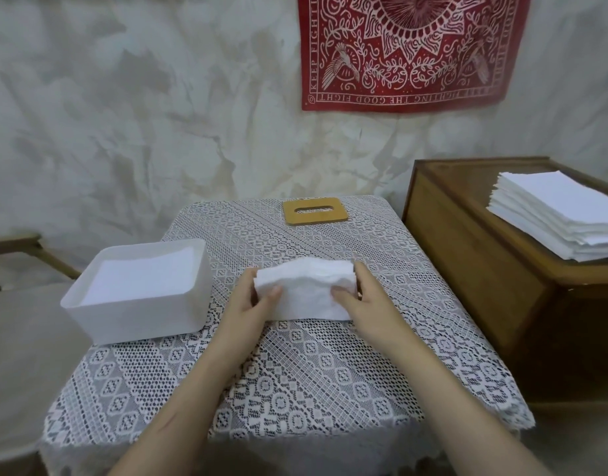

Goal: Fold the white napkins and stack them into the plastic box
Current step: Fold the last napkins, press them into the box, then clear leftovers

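Pinching folded napkin [306, 297] at both ends, my left hand [245, 304], my right hand [366, 302], thumbs on top, mid-tabletop [295, 379]. Wooden lid [314, 210] by far edge. Napkin pile [563, 221] on cabinet [467, 262] beyond right edge. Plastic box [137, 321] at left edge, napkins inside.

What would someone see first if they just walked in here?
Probably the big red patterned cloth hanging on the wall at top right. Next, over the lace tablecloth, the left hand and right hand grip the ends of a white napkin. A white plastic box sits to its left, and a tall stack of napkins rests on the wooden cabinet at right.
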Demonstrator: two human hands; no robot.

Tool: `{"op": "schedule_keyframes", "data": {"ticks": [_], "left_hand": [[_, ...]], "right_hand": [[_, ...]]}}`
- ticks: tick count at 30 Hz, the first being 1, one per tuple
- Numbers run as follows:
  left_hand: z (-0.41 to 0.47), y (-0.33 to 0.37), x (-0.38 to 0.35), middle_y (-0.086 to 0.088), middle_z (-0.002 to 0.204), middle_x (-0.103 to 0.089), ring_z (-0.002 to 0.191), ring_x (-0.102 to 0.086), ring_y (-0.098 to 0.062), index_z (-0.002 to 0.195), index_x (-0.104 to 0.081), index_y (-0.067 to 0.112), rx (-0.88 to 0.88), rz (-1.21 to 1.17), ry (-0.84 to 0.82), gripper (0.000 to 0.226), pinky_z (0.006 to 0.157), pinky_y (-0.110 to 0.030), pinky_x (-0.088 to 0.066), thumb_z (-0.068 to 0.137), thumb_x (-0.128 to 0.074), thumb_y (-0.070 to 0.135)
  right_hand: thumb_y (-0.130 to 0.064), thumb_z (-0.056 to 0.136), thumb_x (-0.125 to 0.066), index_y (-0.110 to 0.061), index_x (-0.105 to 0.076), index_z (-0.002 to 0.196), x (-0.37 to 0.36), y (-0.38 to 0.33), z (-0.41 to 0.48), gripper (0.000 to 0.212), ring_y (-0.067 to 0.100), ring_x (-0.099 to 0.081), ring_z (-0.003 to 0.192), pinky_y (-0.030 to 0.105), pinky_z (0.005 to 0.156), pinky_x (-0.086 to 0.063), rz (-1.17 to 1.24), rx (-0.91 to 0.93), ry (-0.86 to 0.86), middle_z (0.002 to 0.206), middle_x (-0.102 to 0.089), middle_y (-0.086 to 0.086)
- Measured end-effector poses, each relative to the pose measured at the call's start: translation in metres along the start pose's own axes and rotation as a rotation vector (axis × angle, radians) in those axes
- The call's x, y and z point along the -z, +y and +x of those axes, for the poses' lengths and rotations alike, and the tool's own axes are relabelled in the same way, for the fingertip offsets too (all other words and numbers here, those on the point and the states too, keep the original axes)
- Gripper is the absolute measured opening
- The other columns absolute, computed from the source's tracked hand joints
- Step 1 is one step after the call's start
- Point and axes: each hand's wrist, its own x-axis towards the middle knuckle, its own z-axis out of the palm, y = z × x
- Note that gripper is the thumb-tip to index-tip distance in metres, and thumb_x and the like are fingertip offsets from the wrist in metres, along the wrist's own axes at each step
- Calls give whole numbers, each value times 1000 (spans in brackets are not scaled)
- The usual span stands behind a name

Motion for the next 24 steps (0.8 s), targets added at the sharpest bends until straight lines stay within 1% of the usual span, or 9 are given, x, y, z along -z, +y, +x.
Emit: {"op": "schedule_keyframes", "data": {"ticks": [4,7,10,12,14,16,18,21,24], "left_hand": [[-3,-1,-1,16,126,-63,107,-61,11,127,-47,38,24,120,-67,27,94,-19,-51,104,-57,29],[0,0,-6,15,127,-61,104,-60,16,137,-44,30,25,131,-72,31,86,-9,-51,108,-51,22],[0,6,-5,4,127,-62,106,-65,-6,134,-48,26,46,35,-12,26,72,-15,-57,109,-47,19],[0,12,-1,2,129,-62,111,-66,-20,133,-50,32,53,-61,-5,26,74,-30,-63,108,-51,23],[-5,22,4,4,131,-64,116,-67,-21,132,-52,37,92,-146,-29,29,84,-36,-63,105,-57,26],[-12,35,9,4,131,-65,115,-68,-22,131,-54,35,115,-210,-22,31,87,-38,-63,103,-60,23],[-18,52,20,1,126,-67,106,-70,-21,125,-57,30,103,-221,61,24,77,-32,-63,104,-58,18],[-25,77,52,-5,115,-68,80,-70,-19,119,-58,17,49,-61,236,15,60,-26,-58,104,-58,18],[-28,87,99,-6,107,-72,75,-72,-20,118,-63,12,40,80,285,19,61,-33,-59,102,-63,24]], "right_hand": [[-24,104,-55,-33,-40,146,0,3,-5,45,7,-62,111,38,98,-53,-199,-25,-32,125,-64,-8],[-21,107,-49,-31,-49,141,1,4,-4,36,8,-64,104,40,92,-56,-226,-8,-8,116,-66,-9],[-19,106,-51,-30,-59,127,3,-7,-4,25,11,-65,94,30,69,-58,-124,1,61,109,-67,-8],[-17,106,-51,-28,-59,125,4,-21,-2,23,16,-67,91,28,61,-58,-26,9,92,111,-66,-2],[-17,106,-50,-28,-58,120,3,-39,-3,20,16,-66,77,29,55,-57,49,35,115,109,-65,2],[-21,108,-46,-29,-55,116,-5,-57,-5,15,14,-59,67,28,52,-51,34,72,132,103,-64,3],[-22,109,-43,-25,-52,118,-18,-72,-5,13,13,-56,66,25,51,-47,-15,82,123,102,-63,3],[-21,109,-42,-22,-53,125,-42,-97,0,19,13,-58,73,25,55,-47,-42,65,92,108,-65,-1],[-20,106,-47,-19,-57,125,-74,-119,5,22,17,-63,82,30,62,-52,-26,65,46,111,-68,-1]]}}
